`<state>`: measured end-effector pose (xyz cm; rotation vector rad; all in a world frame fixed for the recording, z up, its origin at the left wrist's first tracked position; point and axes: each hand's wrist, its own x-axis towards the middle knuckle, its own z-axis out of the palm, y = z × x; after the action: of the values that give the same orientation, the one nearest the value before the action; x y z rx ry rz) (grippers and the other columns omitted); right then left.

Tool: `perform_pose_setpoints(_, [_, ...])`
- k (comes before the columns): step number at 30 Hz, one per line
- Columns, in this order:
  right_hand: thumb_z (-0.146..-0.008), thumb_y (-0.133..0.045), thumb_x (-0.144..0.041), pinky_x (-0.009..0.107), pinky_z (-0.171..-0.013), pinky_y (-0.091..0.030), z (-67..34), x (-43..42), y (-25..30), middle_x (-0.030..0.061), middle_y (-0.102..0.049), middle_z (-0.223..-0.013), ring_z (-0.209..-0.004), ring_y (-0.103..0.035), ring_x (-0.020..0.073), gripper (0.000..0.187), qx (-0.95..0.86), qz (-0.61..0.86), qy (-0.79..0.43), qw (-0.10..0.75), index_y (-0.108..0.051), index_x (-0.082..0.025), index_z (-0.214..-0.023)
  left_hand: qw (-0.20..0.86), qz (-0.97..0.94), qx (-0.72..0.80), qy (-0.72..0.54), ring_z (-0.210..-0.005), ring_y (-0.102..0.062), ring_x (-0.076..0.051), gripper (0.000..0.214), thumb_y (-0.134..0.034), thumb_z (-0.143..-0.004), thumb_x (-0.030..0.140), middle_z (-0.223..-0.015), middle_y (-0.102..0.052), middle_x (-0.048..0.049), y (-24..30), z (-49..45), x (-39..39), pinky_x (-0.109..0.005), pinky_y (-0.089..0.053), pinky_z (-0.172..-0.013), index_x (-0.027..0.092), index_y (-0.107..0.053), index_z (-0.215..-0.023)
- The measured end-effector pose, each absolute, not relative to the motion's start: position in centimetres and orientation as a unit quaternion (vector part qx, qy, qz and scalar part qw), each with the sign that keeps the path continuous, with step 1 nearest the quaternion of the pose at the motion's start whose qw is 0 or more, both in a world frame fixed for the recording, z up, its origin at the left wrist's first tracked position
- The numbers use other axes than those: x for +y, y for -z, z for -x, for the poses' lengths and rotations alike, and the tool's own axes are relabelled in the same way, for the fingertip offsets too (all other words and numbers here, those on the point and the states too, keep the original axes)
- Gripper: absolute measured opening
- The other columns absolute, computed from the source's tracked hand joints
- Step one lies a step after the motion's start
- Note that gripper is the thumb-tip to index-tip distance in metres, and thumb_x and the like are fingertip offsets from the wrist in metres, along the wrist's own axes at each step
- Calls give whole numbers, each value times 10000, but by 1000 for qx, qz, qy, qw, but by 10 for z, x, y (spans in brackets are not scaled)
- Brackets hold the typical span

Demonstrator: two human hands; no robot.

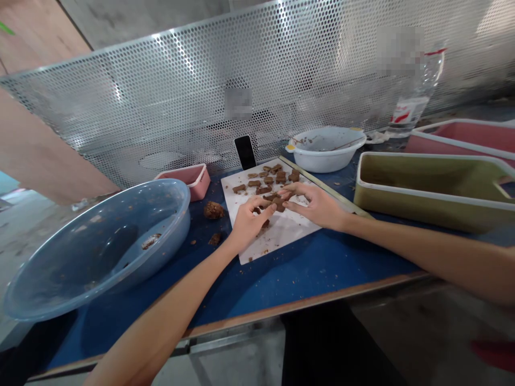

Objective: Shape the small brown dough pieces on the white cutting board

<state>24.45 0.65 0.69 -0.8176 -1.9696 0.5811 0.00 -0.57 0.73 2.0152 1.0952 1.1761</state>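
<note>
A white cutting board (281, 230) lies on the blue table with several small brown dough-like pieces (263, 182) on its far half. Over the board's middle, my left hand (251, 217) and my right hand (316, 203) meet, fingers curled. Both pinch the same brown piece (277, 202) between their fingertips. A bigger brown lump (213, 210) sits on the table just left of the board.
A large blue plastic basin (100, 246) stands at the left. A small pink box (189, 179), a black phone (245, 151) and a white bowl (325, 147) stand behind the board. A yellow-green tray (434, 206) and a pink tray (462, 136) are at the right. Perforated metal screen at the back.
</note>
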Motion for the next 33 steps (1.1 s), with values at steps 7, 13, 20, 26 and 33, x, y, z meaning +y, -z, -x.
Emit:
perform_pose_setpoints(7, [-1037,-716,-488,499,-1101,-610,-245,6,-8,74,-849,-1165,-1131,-803,296,304,-803,329,-207,451,-858,-283,-1211,260,-775,390,-424,-949,-667,-224,347,-745,-1021,553,-1000,-753,-67,-7,1,-6,-360,-518,-888,234,-858,-946])
perform_pose_setpoints(13, [-1008,-739,-561,556,-1129,-588,-246,6,-7,72,-853,-1126,-1096,-801,309,326,-788,352,-204,462,-866,-273,-1093,344,-743,393,-419,-762,-601,-180,438,-764,-981,640,-899,-716,-54,-6,0,-5,-308,-485,-686,219,-851,-897])
perform_pose_setpoints(20, [-1064,-684,-508,532,-1064,-616,-246,7,-4,46,-866,-1119,-1046,-798,282,286,-815,308,-169,461,-870,-321,-1174,419,-697,394,-428,-635,-532,-130,461,-820,-920,664,-872,-686,-41,-5,-2,-6,-278,-423,-571,204,-849,-912])
perform_pose_setpoints(26, [-1068,-701,-469,534,-1142,-609,-254,13,-7,74,-819,-1317,-1242,-763,289,272,-829,256,-140,477,-839,-303,-1234,458,-653,410,-442,-649,-498,-137,479,-856,-858,669,-817,-649,-29,-12,-4,-10,-285,-394,-572,192,-808,-867])
perform_pose_setpoints(33, [-1079,-693,-430,503,-1080,-633,-260,23,-5,94,-736,-1324,-1244,-714,276,243,-846,226,-99,472,-858,-344,-1236,479,-637,412,-441,-680,-492,-153,469,-860,-842,660,-821,-646,-34,-15,-6,-13,-295,-368,-588,196,-801,-874])
